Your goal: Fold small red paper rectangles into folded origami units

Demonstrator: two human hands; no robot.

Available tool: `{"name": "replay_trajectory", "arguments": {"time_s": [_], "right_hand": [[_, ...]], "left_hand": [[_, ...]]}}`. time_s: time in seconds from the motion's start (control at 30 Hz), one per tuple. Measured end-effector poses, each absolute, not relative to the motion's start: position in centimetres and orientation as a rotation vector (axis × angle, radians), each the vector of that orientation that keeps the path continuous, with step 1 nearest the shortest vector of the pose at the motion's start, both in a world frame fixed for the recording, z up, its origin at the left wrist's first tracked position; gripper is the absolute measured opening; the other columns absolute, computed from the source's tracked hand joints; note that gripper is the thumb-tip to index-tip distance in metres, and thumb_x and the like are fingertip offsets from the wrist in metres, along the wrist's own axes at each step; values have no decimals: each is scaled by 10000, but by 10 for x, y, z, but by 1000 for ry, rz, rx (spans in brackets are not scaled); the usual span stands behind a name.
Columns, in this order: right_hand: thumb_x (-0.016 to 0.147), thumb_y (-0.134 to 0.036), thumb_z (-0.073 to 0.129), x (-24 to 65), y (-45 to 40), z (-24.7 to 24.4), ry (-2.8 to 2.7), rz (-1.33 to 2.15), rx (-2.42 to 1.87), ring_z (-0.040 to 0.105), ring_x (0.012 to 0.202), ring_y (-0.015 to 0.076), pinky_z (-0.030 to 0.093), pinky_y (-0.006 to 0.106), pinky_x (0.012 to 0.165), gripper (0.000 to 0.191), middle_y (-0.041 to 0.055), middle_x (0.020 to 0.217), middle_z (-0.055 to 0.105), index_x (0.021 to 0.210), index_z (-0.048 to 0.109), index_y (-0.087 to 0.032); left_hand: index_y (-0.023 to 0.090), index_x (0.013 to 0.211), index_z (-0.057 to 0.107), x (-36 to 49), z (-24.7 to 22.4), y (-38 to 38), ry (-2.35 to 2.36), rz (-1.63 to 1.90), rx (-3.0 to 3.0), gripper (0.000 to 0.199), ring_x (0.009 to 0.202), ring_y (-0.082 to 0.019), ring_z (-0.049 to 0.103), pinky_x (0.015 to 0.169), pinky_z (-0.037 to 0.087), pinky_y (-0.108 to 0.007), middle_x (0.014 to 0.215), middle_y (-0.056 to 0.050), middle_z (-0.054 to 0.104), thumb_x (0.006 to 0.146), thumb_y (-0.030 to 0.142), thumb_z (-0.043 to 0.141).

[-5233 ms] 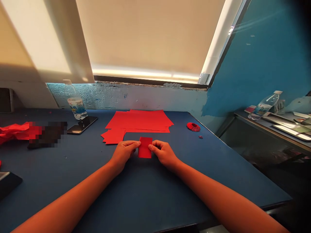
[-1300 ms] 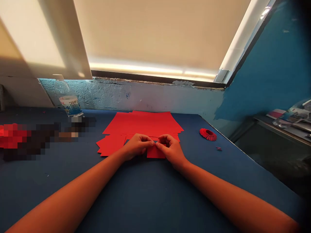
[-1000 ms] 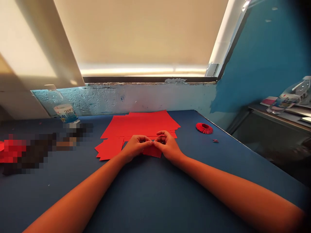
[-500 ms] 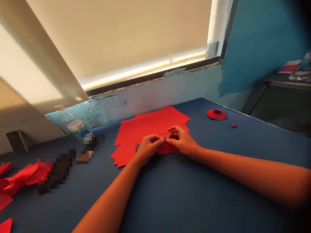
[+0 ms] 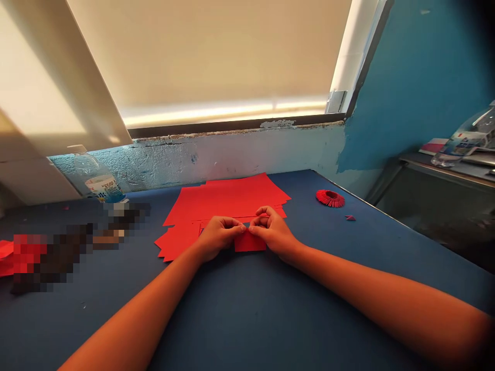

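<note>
- Surface: dark blue, carrying all the items below.
- Large red sheets: overlapping, edges uneven, flat toward the far side.
- Smaller red sheets: fanned out at the near left corner of the large ones, partly hidden.
- Bottle: clear, white cap, far left; base blurred out.
- Left hand: grip pinching the small red paper at its far edge, between thumb and forefinger.
- Right hand: grip pinching the same edge, one finger raised; thumb tips close together.
- Red ring: pleated, open centre, lying well to the right.
- Small red paper: between both hands, in front of the large sheets; fingers cover its far edge, so I cannot tell its folds.
- Folded piece: tiny, pointed, just nearer than the ring.
</note>
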State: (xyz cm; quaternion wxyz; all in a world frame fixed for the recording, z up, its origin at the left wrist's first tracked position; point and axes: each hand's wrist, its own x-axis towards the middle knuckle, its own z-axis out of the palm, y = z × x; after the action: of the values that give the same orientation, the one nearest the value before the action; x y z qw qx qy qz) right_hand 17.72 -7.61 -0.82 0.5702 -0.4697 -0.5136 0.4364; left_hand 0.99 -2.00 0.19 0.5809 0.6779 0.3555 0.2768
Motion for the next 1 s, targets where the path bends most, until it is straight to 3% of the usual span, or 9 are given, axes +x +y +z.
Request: {"name": "replay_trajectory", "arguments": {"time_s": [0.23,0.4,0.57,0.67,0.77,1.0], "right_hand": [[670,-230,650,178,-76,-8,-1165,1010,-1104,533,630,121,407,269,634,349,-43,712,582,933,421,-224],[667,-245,655,180,-76,-8,-1112,1039,-1089,526,605,118,397,255,589,364,-45,700,576,953,430,-223],[698,-267,650,181,-75,-9,-1186,1036,-1067,531,618,123,403,261,599,418,-36,703,586,1054,437,-216],[703,-293,662,180,-76,-9,-1270,1007,-1099,521,601,121,390,252,572,421,-36,702,591,1053,441,-220],[704,-304,671,180,-76,-9,-1312,994,-1124,489,572,105,368,236,546,412,-44,698,588,1041,446,-228],[685,-286,688,180,-75,-10,-1267,1001,-1134,526,618,117,377,241,574,400,-33,708,603,1001,451,-224]], "left_hand": [[108,695,621,9,0,-16,834,680,1437,260,391,-32,257,382,142,-204,484,55,384,649,355,688],[107,678,594,8,-4,-10,804,824,1276,224,438,-33,340,400,201,-181,567,29,443,632,298,702],[143,714,562,10,-1,-14,763,915,1269,215,405,-41,307,377,191,-180,524,55,400,709,346,632],[148,855,633,14,4,-23,749,843,1526,293,503,-73,446,431,299,-187,662,5,552,731,412,616],[144,850,672,15,6,-29,723,799,1770,318,697,-134,545,578,392,-216,793,-35,636,720,431,636],[129,747,663,11,-1,-21,777,772,1837,341,573,-102,456,508,317,-211,633,0,569,733,465,612]]}}
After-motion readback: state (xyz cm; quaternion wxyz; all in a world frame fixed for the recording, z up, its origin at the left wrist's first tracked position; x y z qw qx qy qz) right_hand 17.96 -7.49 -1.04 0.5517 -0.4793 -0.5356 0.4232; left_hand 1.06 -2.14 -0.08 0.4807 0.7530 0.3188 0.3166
